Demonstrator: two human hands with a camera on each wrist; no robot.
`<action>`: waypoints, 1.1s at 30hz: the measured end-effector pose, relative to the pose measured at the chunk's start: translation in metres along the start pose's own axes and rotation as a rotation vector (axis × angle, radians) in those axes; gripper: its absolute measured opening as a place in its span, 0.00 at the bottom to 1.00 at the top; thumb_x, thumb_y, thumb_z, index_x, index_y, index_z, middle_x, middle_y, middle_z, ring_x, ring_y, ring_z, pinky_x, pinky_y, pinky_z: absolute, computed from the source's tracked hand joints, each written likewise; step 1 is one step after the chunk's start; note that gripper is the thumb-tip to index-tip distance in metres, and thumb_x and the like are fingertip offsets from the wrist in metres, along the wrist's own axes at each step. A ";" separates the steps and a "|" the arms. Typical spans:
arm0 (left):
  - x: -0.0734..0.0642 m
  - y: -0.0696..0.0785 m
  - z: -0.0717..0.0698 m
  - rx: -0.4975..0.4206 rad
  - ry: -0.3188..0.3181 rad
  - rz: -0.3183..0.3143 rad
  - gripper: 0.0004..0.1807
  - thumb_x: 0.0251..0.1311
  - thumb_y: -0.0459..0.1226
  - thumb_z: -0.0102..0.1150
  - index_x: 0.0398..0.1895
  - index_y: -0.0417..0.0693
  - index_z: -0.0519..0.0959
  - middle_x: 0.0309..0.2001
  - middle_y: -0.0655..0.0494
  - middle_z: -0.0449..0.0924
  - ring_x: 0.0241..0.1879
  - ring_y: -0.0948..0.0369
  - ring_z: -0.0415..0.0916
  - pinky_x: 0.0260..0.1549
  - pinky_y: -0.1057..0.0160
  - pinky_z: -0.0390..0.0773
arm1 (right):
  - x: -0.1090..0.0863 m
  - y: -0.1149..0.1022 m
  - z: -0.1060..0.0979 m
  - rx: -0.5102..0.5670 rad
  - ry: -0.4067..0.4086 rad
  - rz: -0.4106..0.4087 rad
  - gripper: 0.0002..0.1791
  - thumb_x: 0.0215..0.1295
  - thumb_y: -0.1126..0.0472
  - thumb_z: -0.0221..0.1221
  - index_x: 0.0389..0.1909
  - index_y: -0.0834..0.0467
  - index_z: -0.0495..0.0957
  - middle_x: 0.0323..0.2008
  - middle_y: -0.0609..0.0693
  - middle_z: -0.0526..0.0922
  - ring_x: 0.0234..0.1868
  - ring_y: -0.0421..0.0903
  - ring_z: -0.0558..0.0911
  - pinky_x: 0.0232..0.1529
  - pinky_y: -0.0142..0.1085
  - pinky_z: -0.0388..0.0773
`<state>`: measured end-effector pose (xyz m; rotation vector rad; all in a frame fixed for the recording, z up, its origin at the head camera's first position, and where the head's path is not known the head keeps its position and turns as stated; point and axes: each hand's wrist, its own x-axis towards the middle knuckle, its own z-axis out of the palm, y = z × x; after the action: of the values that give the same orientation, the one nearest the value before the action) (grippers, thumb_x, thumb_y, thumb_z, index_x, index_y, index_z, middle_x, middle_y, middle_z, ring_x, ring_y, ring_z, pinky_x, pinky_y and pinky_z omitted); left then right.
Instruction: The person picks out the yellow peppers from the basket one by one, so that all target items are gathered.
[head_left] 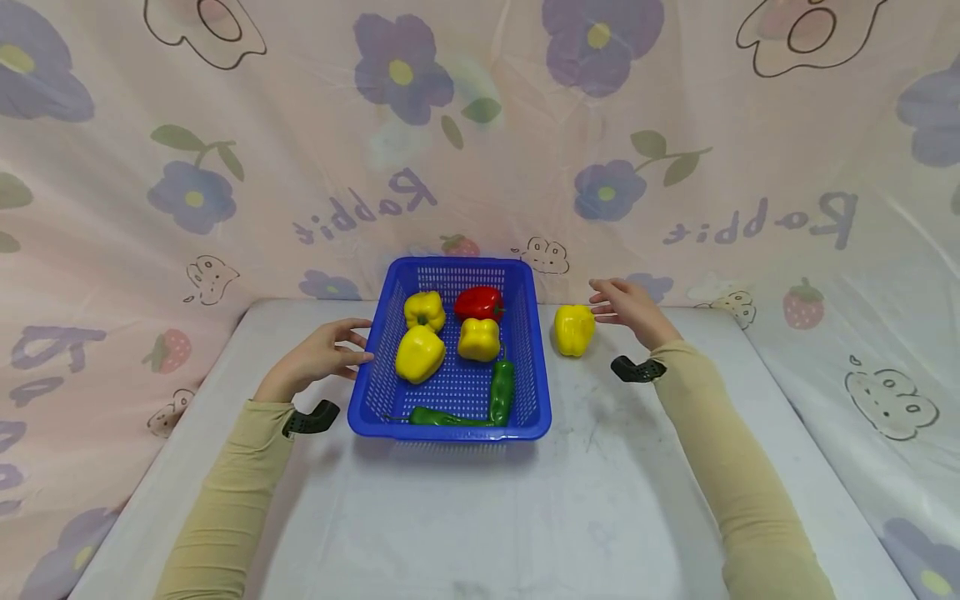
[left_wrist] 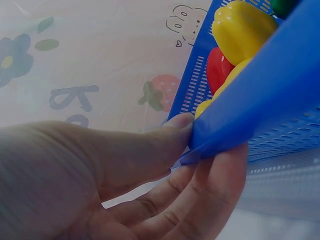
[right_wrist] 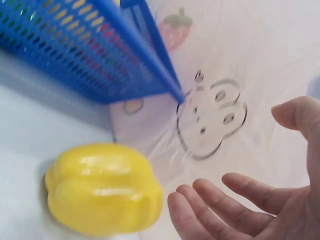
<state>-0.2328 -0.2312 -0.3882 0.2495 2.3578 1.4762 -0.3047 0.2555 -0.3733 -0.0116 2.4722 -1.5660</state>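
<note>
A blue plastic basket (head_left: 450, 431) stands on the table, its left rim pinched between the thumb and fingers of my left hand (head_left: 327, 360); the left wrist view shows the rim (left_wrist: 225, 132) between them. Inside lie a red bell pepper (head_left: 478, 304), three yellow bell peppers (head_left: 420, 354) and two long green peppers (head_left: 502, 393). One more yellow bell pepper (head_left: 574, 331) rests on the table to the right of the basket. My right hand (head_left: 628, 308) is just right of that pepper. In the right wrist view its fingers (right_wrist: 210, 205) are spread, with a small gap to the pepper (right_wrist: 105, 190).
A white table surface (head_left: 465, 517) lies under the basket. Behind it and at both sides hangs a pale pink cloth (head_left: 487, 150) printed with flowers, rabbits and strawberries. The basket's back edge is close to the cloth. Dark straps (head_left: 311, 418) sit on both wrists.
</note>
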 end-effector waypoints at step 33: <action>-0.001 0.001 0.000 0.003 -0.008 0.011 0.36 0.65 0.32 0.58 0.72 0.38 0.54 0.51 0.34 0.66 0.37 0.50 0.78 0.38 0.54 0.83 | -0.008 -0.079 0.071 0.097 -0.217 -0.216 0.26 0.73 0.53 0.51 0.62 0.66 0.67 0.58 0.63 0.72 0.57 0.61 0.74 0.57 0.46 0.73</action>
<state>-0.2319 -0.2308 -0.3873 0.2698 2.3557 1.4744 -0.2922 0.1587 -0.3300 -0.4233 2.2868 -1.6670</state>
